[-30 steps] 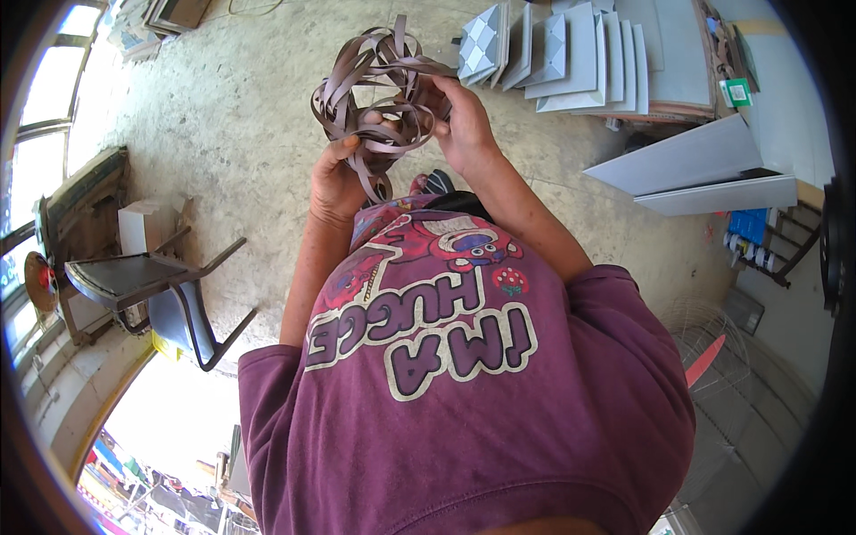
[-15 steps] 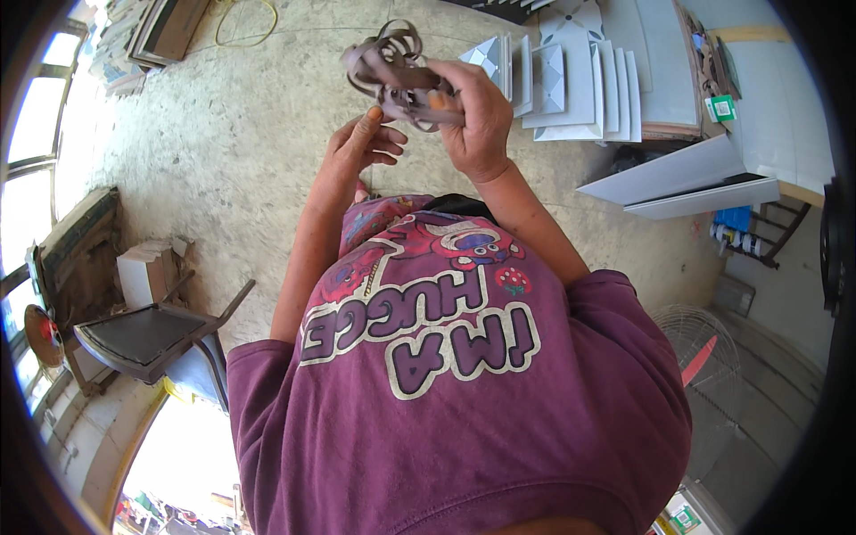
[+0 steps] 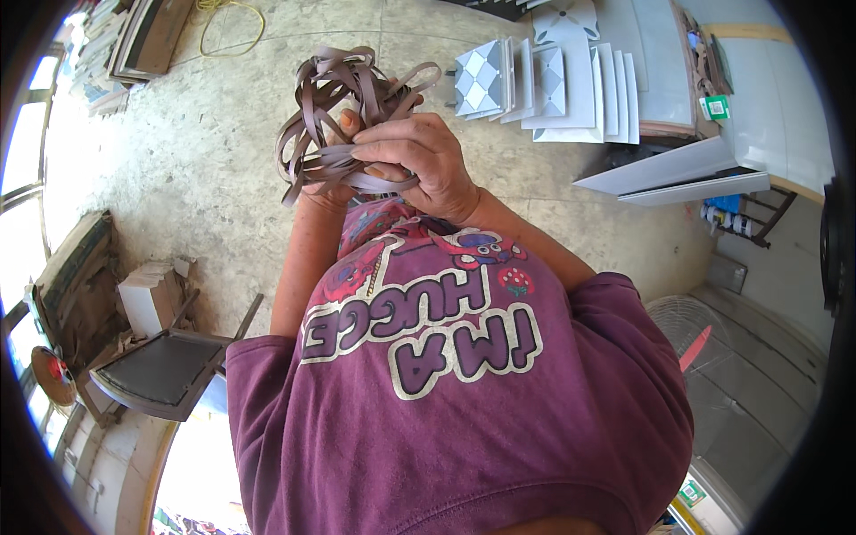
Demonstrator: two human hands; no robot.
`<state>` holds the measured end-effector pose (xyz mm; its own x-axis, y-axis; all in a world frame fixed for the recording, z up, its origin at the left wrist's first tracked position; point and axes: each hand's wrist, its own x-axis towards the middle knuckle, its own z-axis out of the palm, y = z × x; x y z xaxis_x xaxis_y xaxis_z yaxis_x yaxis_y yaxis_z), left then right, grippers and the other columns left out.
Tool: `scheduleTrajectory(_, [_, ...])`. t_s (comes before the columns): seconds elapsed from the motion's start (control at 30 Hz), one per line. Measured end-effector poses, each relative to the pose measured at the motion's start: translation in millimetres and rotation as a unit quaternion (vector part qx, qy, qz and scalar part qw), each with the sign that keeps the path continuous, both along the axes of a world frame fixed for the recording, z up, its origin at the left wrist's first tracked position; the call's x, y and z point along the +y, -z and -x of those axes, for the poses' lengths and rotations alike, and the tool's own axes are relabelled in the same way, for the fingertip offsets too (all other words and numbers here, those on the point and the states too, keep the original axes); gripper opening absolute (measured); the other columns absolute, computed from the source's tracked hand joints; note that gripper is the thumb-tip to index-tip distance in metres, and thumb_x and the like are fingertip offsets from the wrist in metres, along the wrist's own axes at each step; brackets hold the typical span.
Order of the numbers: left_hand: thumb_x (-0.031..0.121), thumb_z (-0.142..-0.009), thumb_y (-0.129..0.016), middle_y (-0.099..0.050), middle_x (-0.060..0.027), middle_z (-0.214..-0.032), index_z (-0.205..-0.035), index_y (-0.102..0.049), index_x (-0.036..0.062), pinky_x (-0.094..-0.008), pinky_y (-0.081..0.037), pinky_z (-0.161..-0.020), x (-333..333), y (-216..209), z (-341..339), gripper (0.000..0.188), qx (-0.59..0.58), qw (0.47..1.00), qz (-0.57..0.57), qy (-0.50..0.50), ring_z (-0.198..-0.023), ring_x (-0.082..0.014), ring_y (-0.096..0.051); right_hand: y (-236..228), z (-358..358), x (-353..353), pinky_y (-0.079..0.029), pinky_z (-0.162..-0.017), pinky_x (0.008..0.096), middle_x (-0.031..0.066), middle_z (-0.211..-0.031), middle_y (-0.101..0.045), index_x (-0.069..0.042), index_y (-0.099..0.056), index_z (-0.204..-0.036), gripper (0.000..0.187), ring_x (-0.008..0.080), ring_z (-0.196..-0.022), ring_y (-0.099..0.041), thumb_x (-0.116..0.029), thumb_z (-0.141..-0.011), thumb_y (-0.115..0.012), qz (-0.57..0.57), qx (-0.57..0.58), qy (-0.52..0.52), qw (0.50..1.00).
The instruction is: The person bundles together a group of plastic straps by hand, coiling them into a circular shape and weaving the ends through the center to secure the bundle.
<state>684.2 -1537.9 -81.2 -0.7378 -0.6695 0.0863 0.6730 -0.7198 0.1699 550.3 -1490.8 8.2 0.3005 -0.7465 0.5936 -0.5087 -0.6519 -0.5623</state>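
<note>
Concrete floor [image 3: 178,178] (pale, speckled) beneath tangled brown strapping [image 3: 343,107], tiles [image 3: 553,85] beyond

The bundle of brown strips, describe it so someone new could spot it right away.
Above the purple shirt, both arms rise over the concrete floor. The right hand grips a tangle of brown strips. Unlike the flat pale tiles nearby, it is looped and dark.

Bundle of straps [image 3: 343,120] is held above the floor [image 3: 178,178], in front of the person's chest; right hand [image 3: 419,160] on its right side, left hand [image 3: 325,192] mostly hidden under it. Row of tiles [image 3: 544,89] stands on the floor to the right, behind the bundle. Chair [image 3: 165,374] is at lower left, w/ a box [image 3: 147,299] just behind it. Fan [image 3: 704,343] at lower right.
</note>
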Motion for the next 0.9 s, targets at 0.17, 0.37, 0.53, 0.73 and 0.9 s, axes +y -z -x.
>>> scheduleTrajectory(0.17, [0.029, -0.068, -0.075, -0.052, -0.0174, -0.121, -0.125, -0.044, 0.0001, -0.0427, -0.045, -0.093, -36, -16, 12, 0.071, -0.098, 0.987, 0.067, -0.108, -0.114, -0.0333, -0.049, 5, 7, -32, -0.043, -0.071, 0.0302, -0.0051, -0.091, -0.063, -0.019, -0.065, -0.093, 0.022, 0.0164, -0.079, -0.056, -0.014, -0.072, -0.070, -0.037, -0.036, -0.028, 0.998])
scheduleTrajectory(0.37, [0.037, -0.077, -0.067, -0.050, -0.0165, -0.123, -0.128, -0.038, -0.0017, -0.0418, -0.043, -0.096, -91, -13, 30, 0.070, -0.191, 0.949, 0.216, -0.129, -0.115, -0.0325, -0.049, 4, 40, -87, -0.041, -0.071, 0.0293, -0.0025, -0.088, -0.064, -0.016, -0.066, -0.093, 0.023, 0.0167, -0.078, -0.058, -0.007, -0.072, -0.069, -0.067, -0.043, -0.071, 0.994])
scheduleTrajectory(0.53, [0.040, -0.081, -0.061, -0.051, -0.0158, -0.121, -0.125, -0.040, -0.0001, -0.0388, -0.043, -0.096, -130, 11, 55, 0.063, -0.178, 0.962, 0.149, -0.145, -0.112, -0.0291, -0.051, 1, 72, -135, -0.042, -0.073, 0.0305, -0.0045, -0.087, -0.063, -0.017, -0.065, -0.094, 0.024, 0.0184, -0.080, -0.057, -0.009, -0.072, -0.070, -0.068, -0.058, -0.081, 0.993])
scheduleTrajectory(0.73, [0.040, -0.086, -0.054, -0.053, -0.0142, -0.116, -0.121, -0.043, 0.0032, -0.0358, -0.044, -0.095, -159, 44, 85, 0.052, -0.295, 0.932, -0.016, -0.208, -0.107, -0.0257, -0.054, 0, 111, -177, -0.043, -0.080, 0.0280, 0.0017, -0.095, -0.062, -0.009, -0.063, -0.093, 0.015, 0.0168, -0.087, -0.057, -0.004, -0.079, -0.063, -0.152, -0.234, -0.098, 0.955])
scheduleTrajectory(0.9, [0.033, -0.089, -0.051, -0.056, -0.0101, -0.114, -0.114, -0.050, 0.0047, -0.0335, -0.044, -0.090, -182, 24, 105, 0.038, -0.142, 0.966, 0.109, -0.185, -0.102, -0.0199, -0.055, -2, 134, -199, -0.042, -0.070, 0.0231, 0.0020, -0.101, -0.059, -0.006, -0.060, -0.095, 0.010, 0.0095, -0.078, -0.053, -0.006, -0.087, -0.055, -0.308, -0.403, -0.074, 0.859])
